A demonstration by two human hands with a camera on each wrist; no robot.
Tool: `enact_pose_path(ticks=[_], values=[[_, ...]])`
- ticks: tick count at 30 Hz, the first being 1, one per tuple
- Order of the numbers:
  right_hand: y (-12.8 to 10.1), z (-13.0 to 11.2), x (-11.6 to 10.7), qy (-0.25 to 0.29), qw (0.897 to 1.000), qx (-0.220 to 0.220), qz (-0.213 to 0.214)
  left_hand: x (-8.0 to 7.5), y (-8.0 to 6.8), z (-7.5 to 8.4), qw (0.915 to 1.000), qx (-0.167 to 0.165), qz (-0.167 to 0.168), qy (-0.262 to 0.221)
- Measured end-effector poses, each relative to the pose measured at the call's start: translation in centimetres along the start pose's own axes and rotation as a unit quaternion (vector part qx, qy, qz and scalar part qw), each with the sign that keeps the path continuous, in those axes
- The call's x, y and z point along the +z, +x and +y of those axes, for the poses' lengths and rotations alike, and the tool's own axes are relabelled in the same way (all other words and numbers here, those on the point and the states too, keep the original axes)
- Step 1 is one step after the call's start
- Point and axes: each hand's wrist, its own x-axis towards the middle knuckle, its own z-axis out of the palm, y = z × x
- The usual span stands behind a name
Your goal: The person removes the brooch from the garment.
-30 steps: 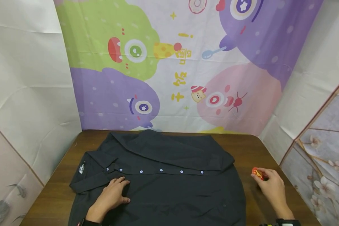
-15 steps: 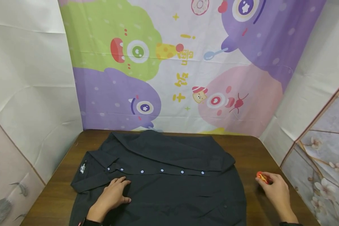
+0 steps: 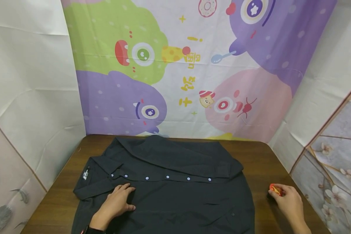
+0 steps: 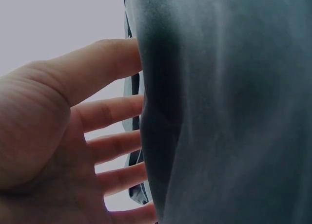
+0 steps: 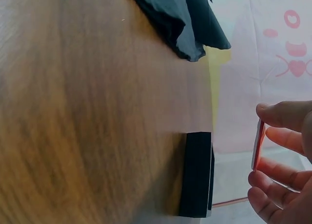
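A black button-up shirt (image 3: 175,195) lies on the wooden table, its collar (image 3: 97,177) to the left and a sleeve (image 3: 175,156) folded across the far side. My left hand (image 3: 114,203) rests on the shirt below the button row, fingers spread; in the left wrist view its fingertips meet the dark cloth. To the right of the shirt, my right hand (image 3: 291,200) pinches a small red-and-yellow piece (image 3: 276,189) above the table. Seen edge-on in the right wrist view, that piece (image 5: 257,145) is thin and flat, between thumb and fingers. Its exact kind is unclear.
The wooden table (image 3: 266,159) ends at a cartoon-printed cloth (image 3: 175,81) behind. White sheets hang at both sides. A black block (image 5: 195,175) stands in the right wrist view near my hand; I cannot tell what it is.
My right hand has moved slightly right and toward me, carrying the red-and-yellow piece. The left hand stays on the shirt, and the shirt has kept its shape.
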Motion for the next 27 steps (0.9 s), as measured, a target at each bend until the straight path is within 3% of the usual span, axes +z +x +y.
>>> enact_pose_path(ticks=[27], values=[[-0.7,2.2,-0.2,-0.029,0.997,0.044,-0.059,0.0,-0.1,-0.2,1.0000,0.005,-0.001,0.000]])
